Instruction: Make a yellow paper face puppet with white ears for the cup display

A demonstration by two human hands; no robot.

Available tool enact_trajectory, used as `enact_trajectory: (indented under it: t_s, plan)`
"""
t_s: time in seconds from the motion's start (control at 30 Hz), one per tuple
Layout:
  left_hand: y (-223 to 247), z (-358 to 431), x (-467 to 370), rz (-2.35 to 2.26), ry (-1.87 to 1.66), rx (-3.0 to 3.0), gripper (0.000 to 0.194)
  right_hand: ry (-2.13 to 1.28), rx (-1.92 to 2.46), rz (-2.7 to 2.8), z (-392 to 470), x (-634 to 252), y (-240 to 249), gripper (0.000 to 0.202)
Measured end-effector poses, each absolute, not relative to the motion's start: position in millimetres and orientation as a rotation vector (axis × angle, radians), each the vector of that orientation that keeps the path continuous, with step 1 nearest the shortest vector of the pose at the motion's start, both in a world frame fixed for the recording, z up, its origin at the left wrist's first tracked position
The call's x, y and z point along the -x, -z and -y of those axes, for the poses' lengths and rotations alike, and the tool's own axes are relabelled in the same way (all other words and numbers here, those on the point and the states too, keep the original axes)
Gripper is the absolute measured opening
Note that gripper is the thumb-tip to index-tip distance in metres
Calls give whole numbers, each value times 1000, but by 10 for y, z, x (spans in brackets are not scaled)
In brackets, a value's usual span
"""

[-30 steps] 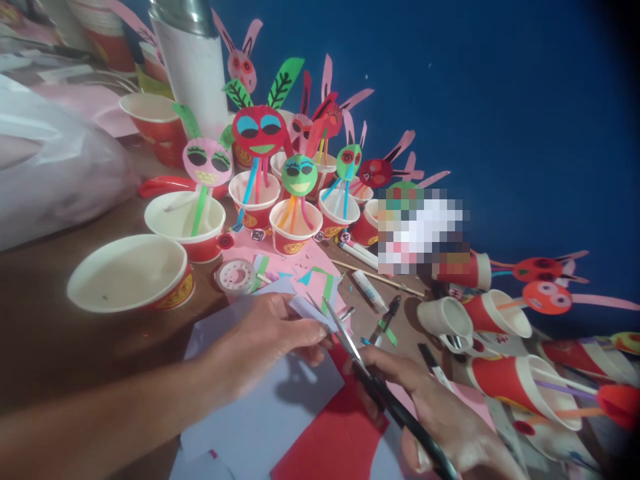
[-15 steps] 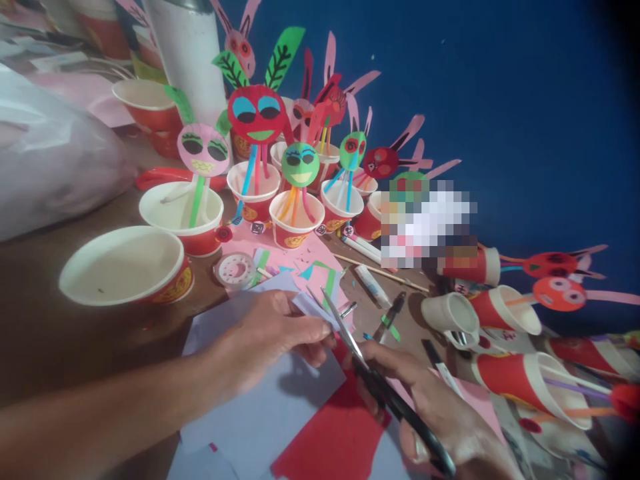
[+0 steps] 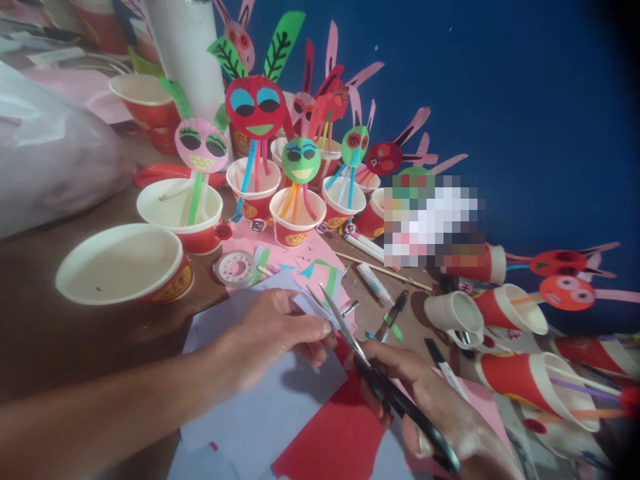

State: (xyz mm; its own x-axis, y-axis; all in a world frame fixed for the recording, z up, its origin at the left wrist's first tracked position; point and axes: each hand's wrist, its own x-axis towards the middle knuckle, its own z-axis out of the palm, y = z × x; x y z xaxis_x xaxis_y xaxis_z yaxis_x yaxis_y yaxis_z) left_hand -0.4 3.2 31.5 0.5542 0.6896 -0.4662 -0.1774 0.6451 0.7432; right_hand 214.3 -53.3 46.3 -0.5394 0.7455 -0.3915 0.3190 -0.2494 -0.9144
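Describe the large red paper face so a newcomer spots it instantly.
Find the tall white cylinder at the back. Just right of it, the red paper face stands above a paper cup on blue and pink straws. Among the neighbouring faces, only this one has broad green ears with black leaf veins.

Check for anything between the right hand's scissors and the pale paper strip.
Nothing visible: the scissors, in the right hand, have parted blades at the pale paper strip. The left hand pinches the strip, its thumb close beside them; contact can't be told.
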Motion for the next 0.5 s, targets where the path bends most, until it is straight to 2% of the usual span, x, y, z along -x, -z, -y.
enact_trajectory:
  t_s: [0.3,0.5]
  plan:
    - [-321,-40,18,-823,-575,-694,12,-1911,1259,1606,522,-2119,-474,59]
    - [-320,-31,16,-846,-572,-685,9,-1900,1170,1581,524,-2124,-427,60]
